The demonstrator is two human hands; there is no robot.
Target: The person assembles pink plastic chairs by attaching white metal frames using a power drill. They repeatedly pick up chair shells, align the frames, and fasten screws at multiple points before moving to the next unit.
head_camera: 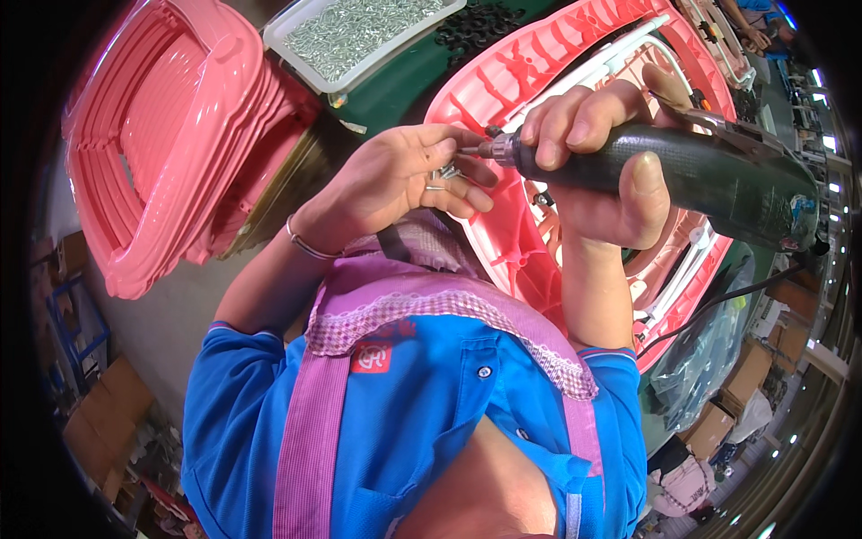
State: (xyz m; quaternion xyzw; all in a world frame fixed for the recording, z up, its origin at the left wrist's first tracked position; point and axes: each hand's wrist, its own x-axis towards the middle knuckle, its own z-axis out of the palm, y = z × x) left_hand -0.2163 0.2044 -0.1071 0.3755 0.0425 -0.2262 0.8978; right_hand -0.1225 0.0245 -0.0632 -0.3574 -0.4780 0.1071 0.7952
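Note:
Several small silver screws [446, 172] lie in the curled fingers of my left hand [384, 172]. My right hand [599, 215] is wrapped around the dark body of an electric screwdriver [700, 172], which points left. Its bit reaches the thumb and fingertips of my left hand; whether a screw sits on the bit is hard to tell. Beneath both hands is a large pink plastic frame [515, 236], its ribbed side showing. White tubes [609, 64] run along the inside of this frame, partly hidden by my right hand and the tool.
A white tray [324, 86] full of screws stands on the green tabletop [397, 74], beside black plastic parts [479, 30]. Nested pink plastic frames [229, 87] rise at the left. A cable [727, 296] and clear plastic bag [704, 350] are at right. Another person's hand [757, 37] shows top right.

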